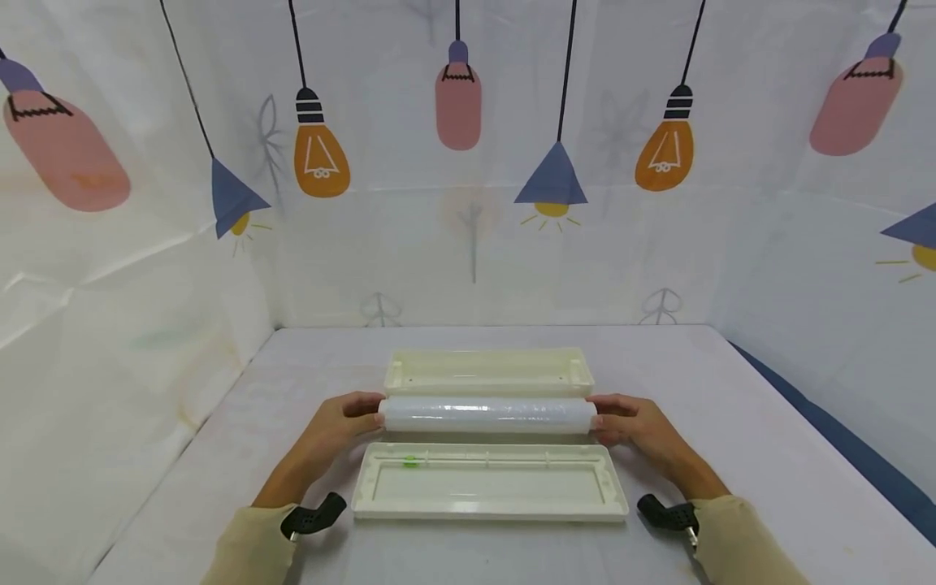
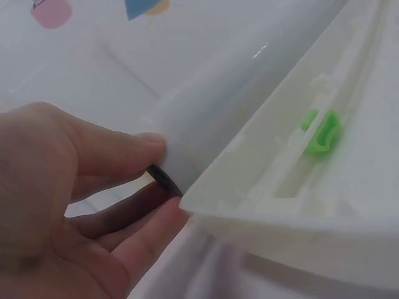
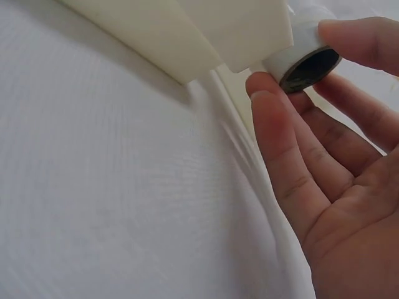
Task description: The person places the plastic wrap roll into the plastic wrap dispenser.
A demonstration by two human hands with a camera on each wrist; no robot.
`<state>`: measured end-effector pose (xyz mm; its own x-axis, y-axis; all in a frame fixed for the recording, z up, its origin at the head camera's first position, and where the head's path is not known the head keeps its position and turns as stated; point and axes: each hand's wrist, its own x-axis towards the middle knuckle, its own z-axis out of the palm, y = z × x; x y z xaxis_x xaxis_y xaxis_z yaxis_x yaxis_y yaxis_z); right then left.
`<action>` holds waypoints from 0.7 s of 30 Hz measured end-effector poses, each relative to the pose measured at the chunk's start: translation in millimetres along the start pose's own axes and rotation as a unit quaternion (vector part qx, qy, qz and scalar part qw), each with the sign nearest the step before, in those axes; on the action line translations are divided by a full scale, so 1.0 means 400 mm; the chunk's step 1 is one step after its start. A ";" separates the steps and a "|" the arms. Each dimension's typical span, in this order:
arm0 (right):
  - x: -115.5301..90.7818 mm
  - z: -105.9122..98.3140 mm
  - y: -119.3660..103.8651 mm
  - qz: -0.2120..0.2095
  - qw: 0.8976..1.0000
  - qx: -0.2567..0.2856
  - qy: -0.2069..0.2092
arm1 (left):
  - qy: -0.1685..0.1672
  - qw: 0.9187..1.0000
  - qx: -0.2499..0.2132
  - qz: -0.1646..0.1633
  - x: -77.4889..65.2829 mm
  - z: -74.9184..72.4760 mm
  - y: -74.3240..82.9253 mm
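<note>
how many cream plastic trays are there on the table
2. The far tray is beyond the white roll; the near tray, with a green clip near its far edge, is on the roll's near side.

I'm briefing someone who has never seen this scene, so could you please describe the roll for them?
On the white table, find the cream far tray and the cream near tray. Between them, in the head view, the roll spans from the left hand to the right hand, which hold its ends. Unlike the rectangular trays, it is a glossy whitish cylinder with a hollow end.
</note>
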<state>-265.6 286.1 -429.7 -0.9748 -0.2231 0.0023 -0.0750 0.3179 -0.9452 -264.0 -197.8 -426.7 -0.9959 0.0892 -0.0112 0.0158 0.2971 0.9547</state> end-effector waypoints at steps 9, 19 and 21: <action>-0.005 0.004 -0.013 -0.029 0.999 0.026 0.037 | -0.022 0.999 -0.038 0.023 -0.004 0.004 0.006; -0.002 -0.002 -0.018 -0.054 0.996 0.056 0.052 | -0.020 0.998 -0.054 0.029 -0.005 0.006 0.010; -0.002 -0.001 -0.019 -0.057 0.995 0.055 0.056 | -0.017 0.998 -0.058 0.032 -0.006 0.007 0.010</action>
<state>-264.5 284.2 -422.3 -0.9790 -0.1462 0.1420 -0.1689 0.1919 -0.9668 -261.4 -194.1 -423.9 -0.9897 0.1367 0.0426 0.0668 0.1778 0.9818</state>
